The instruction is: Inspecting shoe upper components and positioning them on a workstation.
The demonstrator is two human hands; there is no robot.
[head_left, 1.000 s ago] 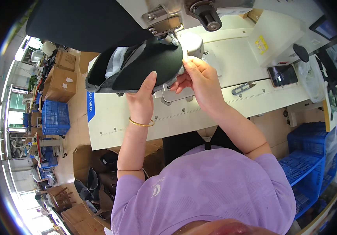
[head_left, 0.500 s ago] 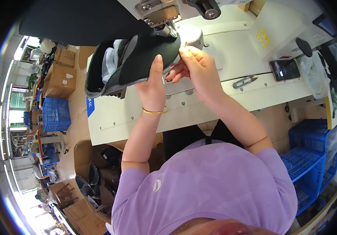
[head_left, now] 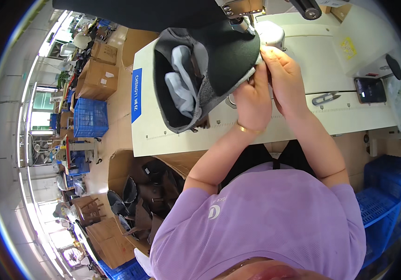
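A dark boot upper [head_left: 230,51], with grey lining and pale grey material inside its opening, lies under the sewing machine's metal head [head_left: 242,8]. Its wide opening hangs out to the left over the table. My left hand [head_left: 255,102] pinches the pale lower edge on the upper's right side. Close beside it, my right hand [head_left: 284,77] grips the same edge a little higher, thumb and forefinger together. Both sets of fingertips nearly meet, partly hiding the edge between them. A gold bangle [head_left: 249,129] circles my left wrist.
Thread snips [head_left: 325,98] and a dark phone [head_left: 369,90] lie on the right of the white table [head_left: 186,143]. An open carton [head_left: 121,163] of dark and brown uppers stands below left. Blue crates [head_left: 380,200] stand at lower right.
My left hand has left the upper's near side, where its thumb lay on top, and moved right beside my right hand. The upper has turned, showing more of its opening. The whole view has shifted.
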